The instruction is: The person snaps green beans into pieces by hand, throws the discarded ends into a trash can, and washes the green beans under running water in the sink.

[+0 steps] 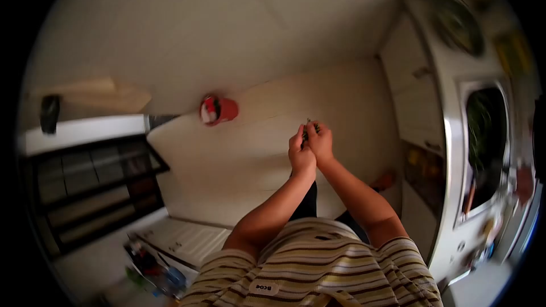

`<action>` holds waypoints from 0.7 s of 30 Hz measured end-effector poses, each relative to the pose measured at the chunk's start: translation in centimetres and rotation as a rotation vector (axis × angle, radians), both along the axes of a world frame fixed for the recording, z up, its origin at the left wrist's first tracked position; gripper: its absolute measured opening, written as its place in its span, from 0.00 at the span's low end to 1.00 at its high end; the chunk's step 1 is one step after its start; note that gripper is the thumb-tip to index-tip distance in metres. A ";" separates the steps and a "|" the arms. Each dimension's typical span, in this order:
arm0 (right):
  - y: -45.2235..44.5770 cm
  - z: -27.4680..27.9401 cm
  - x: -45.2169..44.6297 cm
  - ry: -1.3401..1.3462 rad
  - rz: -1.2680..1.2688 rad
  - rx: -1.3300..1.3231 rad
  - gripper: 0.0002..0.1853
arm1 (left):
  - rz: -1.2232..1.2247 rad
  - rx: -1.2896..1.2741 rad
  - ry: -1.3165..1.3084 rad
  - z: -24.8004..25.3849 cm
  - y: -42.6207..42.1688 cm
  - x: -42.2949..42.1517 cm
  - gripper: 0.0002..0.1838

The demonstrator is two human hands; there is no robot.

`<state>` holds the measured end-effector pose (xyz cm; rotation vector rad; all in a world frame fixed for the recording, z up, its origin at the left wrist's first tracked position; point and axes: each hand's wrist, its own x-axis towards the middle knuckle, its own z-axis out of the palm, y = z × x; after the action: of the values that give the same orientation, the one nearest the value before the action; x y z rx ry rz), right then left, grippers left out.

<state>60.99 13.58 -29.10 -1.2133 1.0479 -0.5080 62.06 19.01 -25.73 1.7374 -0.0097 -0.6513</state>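
Greens (305,136) sit between left hand (298,150) and right hand (322,142)

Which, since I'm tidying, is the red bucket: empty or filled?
Not empty: pale contents show inside the bucket through its open mouth. Cannot tell how full.

From far away, I see the left hand (297,150) and right hand (322,143) close together, holding some small dark green bits (305,136). A red bucket (230,110) sits on the floor (244,159). Long green leaves (479,125) lie in the sink (462,131) on my right.
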 end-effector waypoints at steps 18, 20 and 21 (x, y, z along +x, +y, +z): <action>25.8 -13.2 46.1 0.291 0.717 0.004 0.11 | 0.971 -0.606 0.397 -13.4 25.7 42.7 0.22; 27.3 -18.1 49.0 0.358 0.810 -0.137 0.14 | 1.029 -0.611 0.412 -17.8 27.2 45.5 0.22; 27.5 -19.9 49.8 0.371 0.841 -0.147 0.14 | 1.045 -0.612 0.420 -19.3 27.4 46.1 0.22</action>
<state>110.75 41.11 -48.98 -1.7782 0.7063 0.3113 108.20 46.37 -44.98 0.7977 0.8462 -0.1662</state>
